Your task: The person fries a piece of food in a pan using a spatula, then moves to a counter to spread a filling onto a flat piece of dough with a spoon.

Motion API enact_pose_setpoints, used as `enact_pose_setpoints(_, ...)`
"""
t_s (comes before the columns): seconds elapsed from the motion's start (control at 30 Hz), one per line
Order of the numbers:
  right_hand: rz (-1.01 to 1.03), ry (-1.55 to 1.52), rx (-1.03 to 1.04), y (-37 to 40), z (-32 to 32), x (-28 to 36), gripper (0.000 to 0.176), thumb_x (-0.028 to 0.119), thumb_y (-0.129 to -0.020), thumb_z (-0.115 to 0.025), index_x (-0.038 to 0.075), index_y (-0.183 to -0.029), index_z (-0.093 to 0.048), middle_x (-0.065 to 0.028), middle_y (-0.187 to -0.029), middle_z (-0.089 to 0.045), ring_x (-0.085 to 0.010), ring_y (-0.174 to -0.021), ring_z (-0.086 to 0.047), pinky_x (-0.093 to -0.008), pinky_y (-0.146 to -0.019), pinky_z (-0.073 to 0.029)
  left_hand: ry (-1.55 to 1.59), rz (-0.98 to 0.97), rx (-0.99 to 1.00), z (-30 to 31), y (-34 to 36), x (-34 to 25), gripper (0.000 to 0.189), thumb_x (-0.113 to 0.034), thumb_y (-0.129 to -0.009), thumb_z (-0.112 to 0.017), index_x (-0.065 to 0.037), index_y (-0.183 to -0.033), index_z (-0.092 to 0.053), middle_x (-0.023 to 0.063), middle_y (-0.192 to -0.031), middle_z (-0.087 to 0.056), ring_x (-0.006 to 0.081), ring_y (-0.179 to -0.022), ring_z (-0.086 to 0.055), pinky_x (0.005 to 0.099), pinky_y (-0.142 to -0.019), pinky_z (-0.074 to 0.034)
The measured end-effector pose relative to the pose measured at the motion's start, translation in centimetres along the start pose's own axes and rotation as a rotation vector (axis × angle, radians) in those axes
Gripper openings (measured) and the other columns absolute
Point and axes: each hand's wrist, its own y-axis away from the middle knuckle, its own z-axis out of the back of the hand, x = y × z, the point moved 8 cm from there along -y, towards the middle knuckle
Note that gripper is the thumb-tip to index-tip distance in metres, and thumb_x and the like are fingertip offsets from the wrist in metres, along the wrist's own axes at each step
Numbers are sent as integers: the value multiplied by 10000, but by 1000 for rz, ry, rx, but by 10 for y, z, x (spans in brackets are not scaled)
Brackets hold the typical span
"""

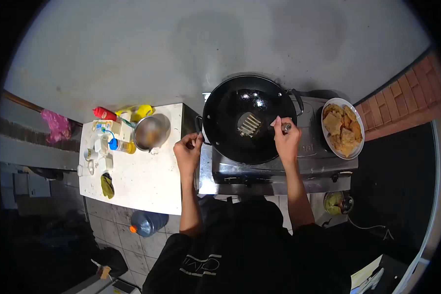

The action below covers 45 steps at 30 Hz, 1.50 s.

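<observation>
Wok (230, 100): dark metal, smooth and glossy, with sharp highlights inside the bowl. Slotted spatula (250, 125): metal head with a dull sheen. Stove (306, 142): metal, semi-gloss on top, bright and reflective at the left front edge. Mixing bowl (140, 140): polished metal. Counter (142, 188): smooth white surface, low sheen, speckled with marks. Serving plate (356, 151): smooth, glossy white; exact material not determinable. Squeeze bottle (104, 113): smooth red plastic. Bag (58, 126): thin, crinkled pink plastic. Water jug (151, 223): translucent blue plastic, glossy. Shirt (240, 245): matt black cloth. Brickwork (406, 103): rough, matt.
</observation>
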Motion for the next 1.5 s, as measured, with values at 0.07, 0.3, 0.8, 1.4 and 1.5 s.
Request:
enact_pose_setpoints(0.07, -8, -9, 12, 7, -3, -1, 184, 91, -888, -610, -27, -750, -586, -85, -627, -622, -123, -532, -572, -276, -516, -415, 32, 35, 2, 8, 6, 2, 208, -131, -807, -730, 67, -832, -670, -4, -545, -479, 41, -511, -392, 213, -475, -336)
enact_pose_setpoints(0.3, 0, -88, 19, -3, 3, -3, 158, 80, -876, -628, -27, -766, -592, -71, -620, -614, -94, -508, -539, -252, -490, -394, -38, 8, -6, -2, 9, -9, 208, -118, -792, -738, 71, -841, -665, 2, -541, -481, 47, -512, -405, 217, -473, -338)
enact_pose_setpoints(0.8, -151, -174, -196, 10, 20, 10, 274, 201, -933, -579, -30, -790, -611, -57, -676, -645, -70, -469, -526, -221, -435, -415, 96, 74, 72, 3, -16, 6, 207, -171, -786, -761, 19, -850, -710, -35, -545, -439, 39, -506, -380, 211, -461, -302)
enact_pose_setpoints(1.4, 0, -1, -271, 35, -3, 10, 203, 70, -886, -603, -20, -704, -594, -53, -520, -521, -67, -458, -448, -274, -439, -349, 87, -36, 241, -12, -35, 14, 191, -152, -781, -743, 32, -802, -696, -3, -520, -480, 52, -494, -415, 233, -454, -327)
enact_pose_setpoints(1.5, -36, 39, -249, 35, -3, 11, 199, 56, -876, -604, -22, -695, -584, -84, -538, -540, -89, -463, -464, -287, -445, -354, 50, -59, 248, -10, -36, 7, 192, -153, -779, -745, 31, -803, -697, -1, -523, -488, 55, -499, -426, 232, -459, -336)
